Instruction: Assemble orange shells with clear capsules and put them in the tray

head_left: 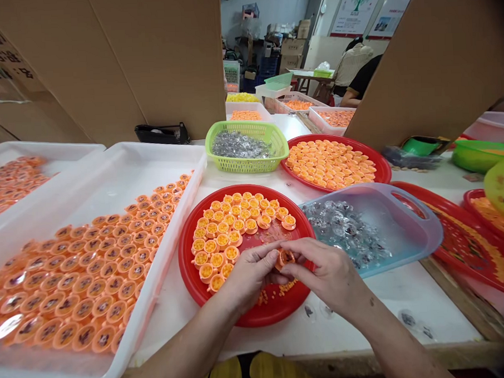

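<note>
Both my hands meet over the near edge of a red round tray [188, 270]. My left hand [249, 275] and my right hand [328, 272] pinch one small orange cup [285, 258] between their fingertips. On the tray, several orange cups with yellow filling [228, 229] stand in rows to the left of my hands. A few loose yellow bits [281, 289] lie on the tray under my hands. A pale blue handled tray [421, 232] of clear plastic lids [341, 229] sits just right of my right hand.
A white bin [122, 178] at the left holds several capped orange cups; another white bin [58, 155] lies behind it. A green basket [251, 164] of clear lids and a second red tray [380, 169] of orange cups stand behind. Cardboard panels [434, 53] rise at both sides. People sit far back.
</note>
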Demonstrator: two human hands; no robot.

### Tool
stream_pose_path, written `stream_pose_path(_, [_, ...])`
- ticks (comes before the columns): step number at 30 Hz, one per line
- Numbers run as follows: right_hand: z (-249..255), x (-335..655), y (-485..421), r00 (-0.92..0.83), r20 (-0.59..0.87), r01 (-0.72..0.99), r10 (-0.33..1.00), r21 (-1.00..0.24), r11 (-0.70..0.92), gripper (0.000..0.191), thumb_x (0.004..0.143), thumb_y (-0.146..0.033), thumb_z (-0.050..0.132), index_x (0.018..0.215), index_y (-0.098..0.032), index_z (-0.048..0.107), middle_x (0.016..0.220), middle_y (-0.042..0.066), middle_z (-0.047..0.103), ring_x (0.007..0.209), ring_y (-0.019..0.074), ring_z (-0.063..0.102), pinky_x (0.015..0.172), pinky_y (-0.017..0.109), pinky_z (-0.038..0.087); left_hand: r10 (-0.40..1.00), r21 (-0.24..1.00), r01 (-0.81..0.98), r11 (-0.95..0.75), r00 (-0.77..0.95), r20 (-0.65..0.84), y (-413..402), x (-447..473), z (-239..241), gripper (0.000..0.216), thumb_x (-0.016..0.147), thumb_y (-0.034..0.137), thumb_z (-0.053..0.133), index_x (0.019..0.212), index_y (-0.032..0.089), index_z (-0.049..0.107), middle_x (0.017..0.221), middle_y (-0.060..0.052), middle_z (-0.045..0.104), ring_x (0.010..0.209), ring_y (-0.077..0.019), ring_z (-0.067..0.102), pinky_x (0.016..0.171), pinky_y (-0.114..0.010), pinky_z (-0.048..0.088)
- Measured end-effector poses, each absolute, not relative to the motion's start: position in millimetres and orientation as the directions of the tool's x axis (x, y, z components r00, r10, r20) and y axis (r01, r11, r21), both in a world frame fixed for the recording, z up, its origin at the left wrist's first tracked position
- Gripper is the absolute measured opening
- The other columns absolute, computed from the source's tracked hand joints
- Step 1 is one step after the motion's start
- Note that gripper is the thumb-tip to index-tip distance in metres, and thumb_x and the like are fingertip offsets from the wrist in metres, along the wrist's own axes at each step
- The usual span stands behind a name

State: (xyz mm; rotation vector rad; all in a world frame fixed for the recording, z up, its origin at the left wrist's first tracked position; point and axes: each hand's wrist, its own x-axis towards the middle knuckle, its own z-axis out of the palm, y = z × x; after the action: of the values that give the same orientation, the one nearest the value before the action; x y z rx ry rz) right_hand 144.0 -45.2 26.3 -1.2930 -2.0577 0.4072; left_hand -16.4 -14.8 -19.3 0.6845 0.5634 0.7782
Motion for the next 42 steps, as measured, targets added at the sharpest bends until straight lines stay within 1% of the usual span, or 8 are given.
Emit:
stream_pose_path(7, [24.0,148.5,-48.0,-0.223,0.375,0.658,0.9,-0.624,0.422,0.021,0.076,-0.01,0.067,0.095,-0.019,0.064,0.096,0.003,0.065,0.082,0.0153,0.064,0.074,0.026,0.053,0.819,0.87,-0.308,0.385,0.548,-0.169,-15.8,-18.4,-20.1,0.053,0.073,0.038,0.072,0.123,0.022,0.06,0.1,-0.006,0.069,0.075,-0.0135,0.064,0.076,-0.029,0.053])
stream_pose_path(12, [22.1,145.8,-51.2,-0.164,0.319,0.659,0.933,-0.668,0.344,0.022,0.076,-0.011,0.069,0.095,-0.022,0.065,0.084,-0.002,0.069,0.066,0.0118,0.063,0.063,0.023,0.052,0.832,0.883,-0.281,0.377,0.52,-0.19,-17.8,-17.0,-17.2,0.056,0.071,0.04,0.074,0.122,0.02,0.061,0.093,-0.005,0.07,0.075,-0.0138,0.064,0.075,-0.028,0.053])
stream_pose_path(21, [19.3,146.2,-49.2,-0.292,0.488,0.691,0.823,-0.488,0.534,0.025,0.082,-0.009,0.059,0.104,-0.019,0.062,0.097,0.004,0.069,0.088,0.0166,0.066,0.077,0.027,0.055,0.842,0.845,-0.348,0.405,0.502,-0.196,-15.0,-18.1,-22.5,0.055,0.071,0.037,0.074,0.119,0.015,0.06,0.091,-0.007,0.068,0.069,-0.0128,0.064,0.066,-0.025,0.052])
stream_pose_path(25, [21.5,147.6,-48.6,-0.252,0.405,0.66,0.879,-0.592,0.463,0.02,0.08,-0.017,0.065,0.1,-0.021,0.065,0.097,0.004,0.069,0.085,0.0182,0.067,0.076,0.031,0.057,0.83,0.815,-0.402,0.417,0.535,-0.161,-16.0,-16.9,-22.0,0.038,0.072,0.034,0.074,0.103,0.014,0.065,0.089,-0.006,0.066,0.07,-0.0125,0.063,0.065,-0.024,0.052])
stream_pose_path(28, [19.8,147.0,-48.4,-0.132,0.309,0.586,0.942,-0.742,0.326,0.023,0.078,-0.018,0.066,0.101,-0.02,0.064,0.096,0.004,0.069,0.079,0.0172,0.068,0.073,0.03,0.059,0.824,0.797,-0.431,0.423,0.549,-0.14,-16.5,-16.3,-22.3,0.035,0.072,0.032,0.075,0.101,0.015,0.065,0.087,-0.005,0.067,0.071,-0.013,0.063,0.067,-0.026,0.053])
stream_pose_path(31, [18.4,147.2,-48.4,-0.091,0.239,0.556,0.967,-0.793,0.249,0.021,0.075,-0.019,0.068,0.096,-0.021,0.065,0.099,0.005,0.069,0.077,0.0175,0.068,0.07,0.029,0.06,0.826,0.785,-0.443,0.433,0.543,-0.15,-16.5,-16.1,-23.8,0.037,0.069,0.03,0.077,0.102,0.015,0.065,0.088,-0.006,0.068,0.075,-0.0142,0.064,0.072,-0.028,0.053])
stream_pose_path(35, [20.4,148.8,-49.7,-0.119,0.21,0.648,0.97,-0.724,0.236,0.021,0.076,-0.018,0.068,0.097,-0.022,0.067,0.088,0.002,0.071,0.07,0.0169,0.068,0.064,0.028,0.058,0.829,0.786,-0.431,0.444,0.531,-0.177,-16.0,-16.0,-25.4,0.038,0.069,0.03,0.077,0.102,0.015,0.065,0.087,-0.005,0.069,0.074,-0.0133,0.064,0.071,-0.027,0.053])
stream_pose_path(42, [25.4,146.8,-50.4,-0.296,0.465,0.679,0.834,-0.512,0.526,0.021,0.084,-0.011,0.055,0.1,-0.02,0.065,0.094,0.005,0.069,0.086,0.0172,0.065,0.075,0.03,0.056,0.825,0.805,-0.403,0.436,0.537,-0.179,-16.0,-17.0,-24.1,0.039,0.07,0.03,0.076,0.104,0.015,0.064,0.086,-0.005,0.068,0.072,-0.0131,0.064,0.064,-0.023,0.052])
